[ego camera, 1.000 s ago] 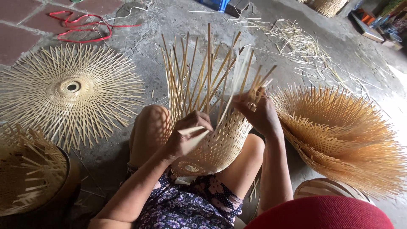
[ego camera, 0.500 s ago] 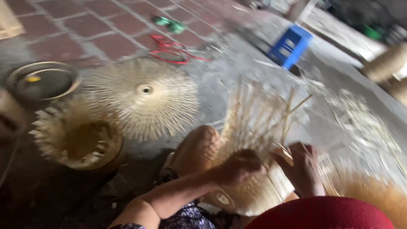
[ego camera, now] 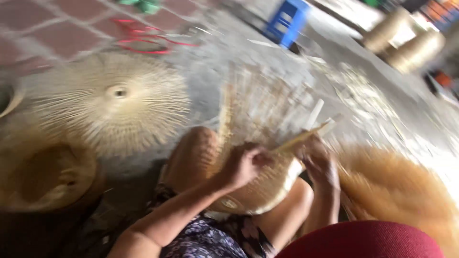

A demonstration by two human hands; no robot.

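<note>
Half-woven bamboo basket (ego camera: 260, 186) sat wedged between the knees, steadied for weaving. Left hand (ego camera: 246, 165) clenched on its wall; right hand (ego camera: 319, 160) pinched a bamboo strip (ego camera: 301, 137) across the rim.

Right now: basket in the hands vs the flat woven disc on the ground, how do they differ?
The half-woven basket is cupped, with loose strips standing up from its rim; the flat disc is spread out like a sunburst around a small centre hole.
The basket rests between the person's knees, with the left hand and right hand on it; the disc lies untouched on the ground.
Both are pale woven strip work, blurred here.
</note>
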